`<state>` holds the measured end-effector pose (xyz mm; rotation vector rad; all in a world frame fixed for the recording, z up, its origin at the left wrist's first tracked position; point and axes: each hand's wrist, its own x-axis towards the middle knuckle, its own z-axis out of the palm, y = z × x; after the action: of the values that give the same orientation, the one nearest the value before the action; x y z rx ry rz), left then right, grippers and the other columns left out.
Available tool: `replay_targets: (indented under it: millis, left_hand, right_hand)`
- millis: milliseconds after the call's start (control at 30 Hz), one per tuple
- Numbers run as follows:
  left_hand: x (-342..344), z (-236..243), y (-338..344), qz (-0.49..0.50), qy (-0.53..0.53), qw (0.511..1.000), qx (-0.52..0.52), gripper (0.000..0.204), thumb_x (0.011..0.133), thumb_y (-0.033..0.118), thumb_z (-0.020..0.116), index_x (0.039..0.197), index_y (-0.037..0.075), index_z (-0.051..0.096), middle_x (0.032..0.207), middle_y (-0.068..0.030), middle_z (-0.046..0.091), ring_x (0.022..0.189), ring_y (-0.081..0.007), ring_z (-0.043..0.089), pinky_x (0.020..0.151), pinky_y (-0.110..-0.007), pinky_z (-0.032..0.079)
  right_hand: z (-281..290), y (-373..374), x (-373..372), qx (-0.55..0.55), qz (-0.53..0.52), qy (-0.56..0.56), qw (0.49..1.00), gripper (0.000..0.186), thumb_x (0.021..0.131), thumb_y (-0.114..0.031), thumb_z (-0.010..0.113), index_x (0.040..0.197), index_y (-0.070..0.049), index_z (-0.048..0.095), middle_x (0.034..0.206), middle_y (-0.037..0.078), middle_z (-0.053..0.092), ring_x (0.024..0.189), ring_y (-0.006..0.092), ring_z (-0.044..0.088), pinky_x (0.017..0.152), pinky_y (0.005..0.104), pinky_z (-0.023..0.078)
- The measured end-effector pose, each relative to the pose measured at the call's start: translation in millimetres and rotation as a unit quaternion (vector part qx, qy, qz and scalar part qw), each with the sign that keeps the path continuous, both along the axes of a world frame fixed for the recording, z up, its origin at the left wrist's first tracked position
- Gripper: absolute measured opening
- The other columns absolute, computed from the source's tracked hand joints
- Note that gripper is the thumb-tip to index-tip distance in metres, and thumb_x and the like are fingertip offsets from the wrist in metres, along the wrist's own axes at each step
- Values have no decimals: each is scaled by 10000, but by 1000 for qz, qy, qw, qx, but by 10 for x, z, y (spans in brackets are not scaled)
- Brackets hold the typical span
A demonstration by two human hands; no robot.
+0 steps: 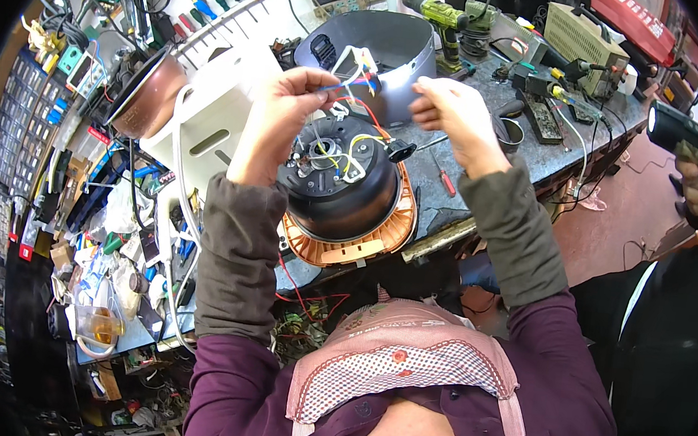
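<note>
An upturned round cooker body (pixel 343 192), black with a copper-coloured rim, lies on the grey workbench (pixel 490 152) with its wiring exposed. My left hand (pixel 289 99) pinches a bundle of blue, red and white wires (pixel 354 80) above it. My right hand (pixel 452 110) is raised beside it, fingers closed on the other end of the same wire bundle near a small white connector. Yellow and white wires run down into the cooker's base.
A grey cylindrical shell (pixel 382 49) stands behind the cooker. A white casing (pixel 216 113) and a copper pot (pixel 146 98) sit left. A cordless drill (pixel 444 17), screwdrivers and boxes crowd the back. Another person's hand holds a black torch (pixel 685 133) at right.
</note>
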<state>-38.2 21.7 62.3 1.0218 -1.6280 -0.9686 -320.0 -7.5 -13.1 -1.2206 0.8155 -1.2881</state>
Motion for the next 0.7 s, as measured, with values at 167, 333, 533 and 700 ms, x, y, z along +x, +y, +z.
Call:
replay_targets:
  millis: [167,333,533,700]
  left_hand:
    - [23,-78,314,-7,-4,1000,-17,207,962,-85,640,1106,-24,777,959,-33,751,926,-101,685,878,-256,539]
    - [33,-135,510,8,-51,996,-74,264,901,-132,620,1038,-2,805,980,-42,776,962,-117,692,906,-276,535]
    - [-30,-264,587,52,-159,968,-189,249,870,-126,653,1018,19,791,989,-82,764,994,-193,720,925,-321,544]
    - [-187,-328,716,157,-205,916,-305,202,839,-68,698,989,46,772,1295,-162,686,1209,-316,667,1046,-388,507]
  right_hand:
    - [91,-36,428,107,145,-136,974,383,1089,-321,638,1307,-6,660,1150,152,716,1019,260,721,893,387,601]
    - [82,-131,555,189,159,-240,939,307,1016,-229,729,1212,-7,646,1107,149,675,983,264,696,898,400,595]
    - [128,-60,508,91,155,-248,952,288,1011,-133,730,1255,-1,652,1143,119,734,1019,225,722,914,392,587]
    - [358,121,410,-70,16,-206,976,350,993,-6,702,1329,25,605,1165,102,734,1040,192,722,929,351,587]
